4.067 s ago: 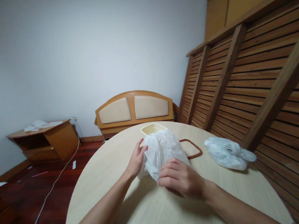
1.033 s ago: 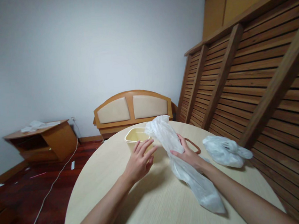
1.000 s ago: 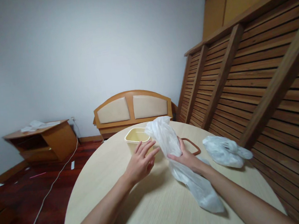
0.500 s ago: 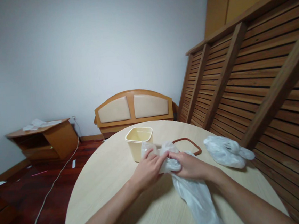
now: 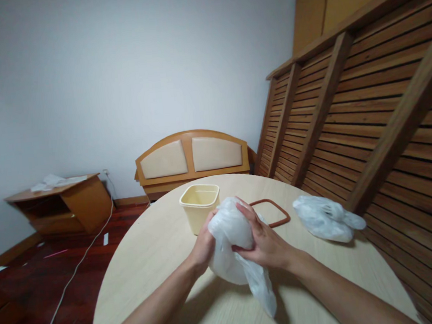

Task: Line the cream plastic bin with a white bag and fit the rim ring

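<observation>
A crumpled white plastic bag is bunched between my two hands, above the near part of the table. My left hand grips its left side, with the fingers mostly hidden behind the plastic. On the right side, my right hand is closed around it, thumb in front and fingers over the top. One end of the bag hangs down toward me. Just beyond my left hand stands a cream square bin, its open top facing up. A brown rounded-square frame lies flat behind my right hand, partly covered by it.
Another bundled white plastic bag sits on the right of the round table. Slatted wooden panels lean along the right side. A headboard stands behind the table; a low cabinet and a cable are at left.
The bag, stretched long toward me before, is now gathered into a rounder bundle. My hands have moved apart from their pinch onto its two sides. Bin and brown frame stay in place.
</observation>
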`<state>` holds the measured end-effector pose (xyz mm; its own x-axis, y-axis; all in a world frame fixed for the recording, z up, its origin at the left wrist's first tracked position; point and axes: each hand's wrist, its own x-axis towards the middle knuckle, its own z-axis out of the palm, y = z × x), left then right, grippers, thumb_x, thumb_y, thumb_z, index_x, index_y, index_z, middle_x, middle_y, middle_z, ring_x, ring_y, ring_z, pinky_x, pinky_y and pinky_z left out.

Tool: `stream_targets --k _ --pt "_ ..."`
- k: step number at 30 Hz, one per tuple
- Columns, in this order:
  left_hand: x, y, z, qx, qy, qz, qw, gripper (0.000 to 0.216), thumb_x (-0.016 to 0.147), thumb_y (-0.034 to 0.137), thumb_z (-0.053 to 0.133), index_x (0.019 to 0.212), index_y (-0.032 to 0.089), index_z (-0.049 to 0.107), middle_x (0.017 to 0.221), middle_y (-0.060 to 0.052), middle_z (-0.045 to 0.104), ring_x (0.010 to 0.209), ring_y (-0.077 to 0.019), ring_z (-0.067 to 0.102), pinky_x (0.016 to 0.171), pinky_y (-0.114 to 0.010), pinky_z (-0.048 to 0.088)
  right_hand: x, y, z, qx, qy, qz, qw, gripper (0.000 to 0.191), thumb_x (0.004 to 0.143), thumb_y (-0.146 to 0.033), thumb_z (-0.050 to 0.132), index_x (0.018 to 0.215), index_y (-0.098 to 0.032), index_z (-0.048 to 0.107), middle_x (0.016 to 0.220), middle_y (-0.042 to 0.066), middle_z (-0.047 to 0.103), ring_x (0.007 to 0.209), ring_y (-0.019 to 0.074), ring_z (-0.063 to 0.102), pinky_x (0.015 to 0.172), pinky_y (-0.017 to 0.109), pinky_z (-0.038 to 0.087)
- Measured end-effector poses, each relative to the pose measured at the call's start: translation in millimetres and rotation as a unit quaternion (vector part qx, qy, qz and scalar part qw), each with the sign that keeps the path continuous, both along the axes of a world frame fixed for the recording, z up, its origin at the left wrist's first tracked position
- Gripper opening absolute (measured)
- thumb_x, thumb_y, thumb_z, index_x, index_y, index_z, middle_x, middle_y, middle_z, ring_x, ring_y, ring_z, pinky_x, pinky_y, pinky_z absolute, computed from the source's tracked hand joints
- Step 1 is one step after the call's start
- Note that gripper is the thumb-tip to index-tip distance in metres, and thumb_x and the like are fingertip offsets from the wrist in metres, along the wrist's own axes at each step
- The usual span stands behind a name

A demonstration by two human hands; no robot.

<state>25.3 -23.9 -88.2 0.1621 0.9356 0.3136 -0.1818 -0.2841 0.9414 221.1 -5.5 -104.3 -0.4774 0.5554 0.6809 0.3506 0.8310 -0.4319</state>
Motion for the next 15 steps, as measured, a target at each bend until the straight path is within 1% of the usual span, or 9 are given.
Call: stream_targets --k 3,5,7,9,10,11,12,14,15 --pt "-0.8 -4.7 0.4 0.052 0.026 -0.055 0.997 0.052 0.087 0.051 0.063 0.127 0.018 0.062 0.131 -0.012 0.066 0.125 -0.0359 0.058 0.108 -0.048 0.047 -2.3 1.0 -2.4 -0.06 0.05 -0.001 0.997 0.084 0.075 -0.024 0.077 0.15 -0.03 0.038 0.148 0.013 0.052 0.135 0.0341 0.052 0.113 0.053 0.042" --pt "-2.3 -6.0 0.0 0.102 0.054 -0.034 0.993 0.066 0.084 0.059 0.066 0.136 0.019 0.056 0.142 -0.013 0.059 0.135 -0.0372 0.05 0.115 -0.05 0.04 -2.5 0.6 1.3 -0.096 0.124 -0.006 0.988 0.066 0.077 -0.026 0.075 0.138 -0.027 0.051 0.136 0.012 0.062 0.125 0.0331 0.059 0.107 0.049 0.047" --pt "-2.0 -8.0 0.1 0.146 0.079 -0.005 0.986 0.085 0.08 0.067 0.067 0.148 0.021 0.043 0.154 -0.014 0.046 0.143 -0.037 0.042 0.119 -0.051 0.034 -3.7 -1.7 6.9 -0.129 0.212 -0.017 0.969 0.061 0.078 -0.032 0.074 0.135 -0.026 0.051 0.132 0.011 0.064 0.118 0.0311 0.063 0.101 0.044 0.053" --pt "1.7 -12.1 0.5 0.164 0.097 -0.016 0.982 0.107 0.075 0.076 0.066 0.157 0.022 0.025 0.162 -0.016 0.033 0.146 -0.0367 0.038 0.119 -0.05 0.035 -6.1 -5.5 10.7 -0.152 0.271 -0.018 0.95 0.072 0.077 -0.038 0.076 0.14 -0.027 0.042 0.133 0.011 0.062 0.113 0.0291 0.065 0.095 0.04 0.055" --pt "4.9 -15.0 0.2 0.158 0.102 -0.037 0.981 0.116 0.071 0.079 0.067 0.159 0.021 0.019 0.162 -0.018 0.031 0.144 -0.037 0.04 0.117 -0.05 0.039 -7.5 -7.3 11.0 -0.156 0.285 -0.014 0.946 0.08 0.076 -0.04 0.077 0.144 -0.029 0.036 0.136 0.012 0.06 0.114 0.0286 0.065 0.095 0.039 0.056" --pt "8.8 -18.2 -0.6 0.14 0.105 -0.065 0.982 0.121 0.067 0.081 0.069 0.158 0.02 0.019 0.16 -0.02 0.034 0.14 -0.0374 0.045 0.113 -0.049 0.044 -8.7 -8.8 9.8 -0.155 0.288 -0.008 0.945 0.088 0.074 -0.041 0.078 0.147 -0.03 0.03 0.139 0.012 0.057 0.115 0.0288 0.064 0.094 0.038 0.056" --pt "13.0 -21.3 -2.1 0.111 0.105 -0.092 0.984 0.12 0.065 0.08 0.071 0.156 0.017 0.025 0.154 -0.021 0.042 0.134 -0.0371 0.052 0.108 -0.048 0.048 -9.7 -9.7 7.2 -0.151 0.277 0.0 0.949 0.095 0.073 -0.042 0.078 0.15 -0.031 0.024 0.143 0.013 0.054 0.118 0.0296 0.063 0.095 0.038 0.056" --pt "21.2 -26.0 -6.9 0.032 0.101 -0.118 0.987 0.101 0.067 0.074 0.075 0.143 0.013 0.048 0.134 -0.021 0.062 0.117 -0.0343 0.063 0.099 -0.045 0.054 -10.7 -9.4 -0.9 -0.141 0.219 0.007 0.965 0.101 0.073 -0.042 0.077 0.154 -0.03 0.018 0.15 0.016 0.047 0.127 0.0324 0.058 0.101 0.041 0.053" --pt "24.6 -27.0 -9.6 -0.007 0.09 -0.106 0.99 0.089 0.069 0.069 0.077 0.133 0.012 0.057 0.124 -0.019 0.068 0.11 -0.0326 0.066 0.097 -0.044 0.055 -10.8 -8.6 -5.5 -0.137 0.177 0.001 0.975 0.098 0.075 -0.041 0.075 0.155 -0.029 0.018 0.152 0.016 0.045 0.131 0.0339 0.054 0.104 0.044 0.051"
